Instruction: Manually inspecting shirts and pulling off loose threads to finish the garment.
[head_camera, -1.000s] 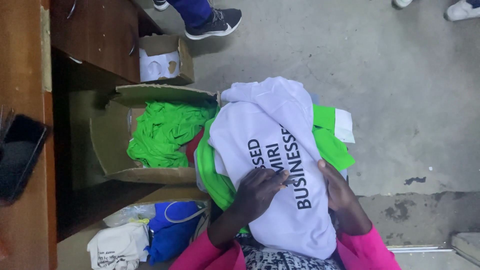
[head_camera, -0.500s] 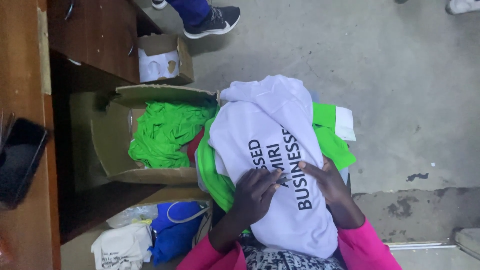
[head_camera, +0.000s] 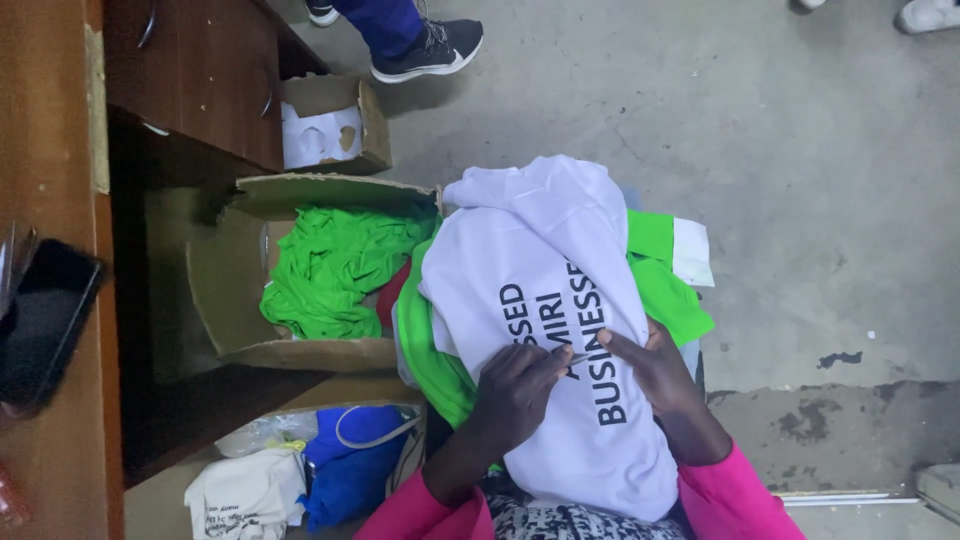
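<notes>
— What are the hands doing?

— Both rest on the white garment (head_camera: 540, 300) draped over the person's lap. The left hand (head_camera: 515, 395) lies knuckles-up, fingers curled toward the black lettering; the right hand (head_camera: 650, 365) reaches in to meet it, fingertips nearly touching. Something thin and dark seems pinched between them (too small to make out from here).

— And under the white cloth?

— A bright green garment (head_camera: 665, 275) pokes out on both sides of the hands, just beneath the white one.

— What's beyond the left hand?

— An open cardboard box (head_camera: 300, 350) on the floor, more green fabric (head_camera: 335, 270) heaped inside. Farther out, a smaller box (head_camera: 370, 125) sits against a wooden desk (head_camera: 60, 150), with a dark phone (head_camera: 40, 320) lying on it.

— Nearer the person?

— A blue bag (head_camera: 350, 470) and a white bag (head_camera: 250, 495), beside the left forearm. Someone else's dark sneaker (head_camera: 430, 50) stands well away on the concrete floor (head_camera: 800, 150).
</notes>
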